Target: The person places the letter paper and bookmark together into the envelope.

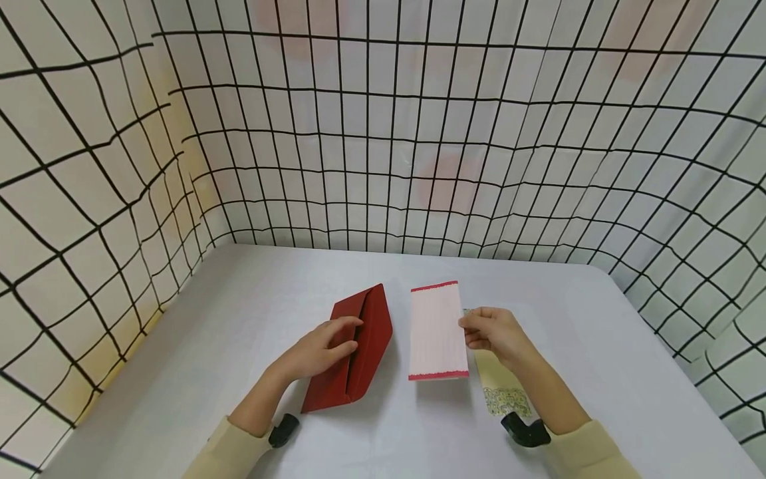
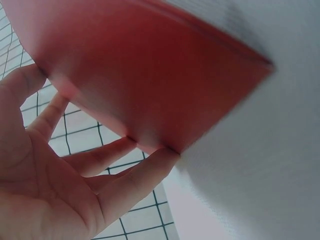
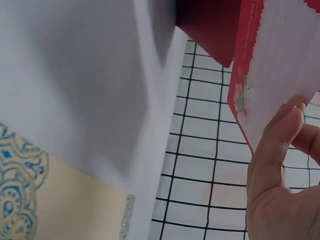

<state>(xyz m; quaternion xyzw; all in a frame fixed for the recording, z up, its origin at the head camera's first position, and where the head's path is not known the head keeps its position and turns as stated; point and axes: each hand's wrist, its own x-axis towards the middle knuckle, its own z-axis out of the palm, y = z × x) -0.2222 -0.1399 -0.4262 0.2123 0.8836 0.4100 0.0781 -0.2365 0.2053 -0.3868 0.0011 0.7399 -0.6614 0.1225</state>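
Note:
My left hand (image 1: 323, 346) holds a red envelope (image 1: 374, 342) tilted up from the table, its fingers spread along the long edge of the opening. Seen from the left wrist, several fingertips (image 2: 167, 152) meet the envelope's edge (image 2: 150, 75). To the right of it, my right hand (image 1: 497, 330) pinches a pale pink lined card (image 1: 438, 332) by its right edge, between thumb and fingers. The card has red borders and stands raised above the table. In the right wrist view, the red border of the card (image 3: 282, 55) shows small flowers.
A yellow patterned paper (image 1: 499, 376) lies on the white table (image 1: 251, 313), partly under my right hand and forearm. Black-lined grid walls (image 1: 371, 133) enclose the back and sides. Each wrist carries a black device (image 1: 525, 431).

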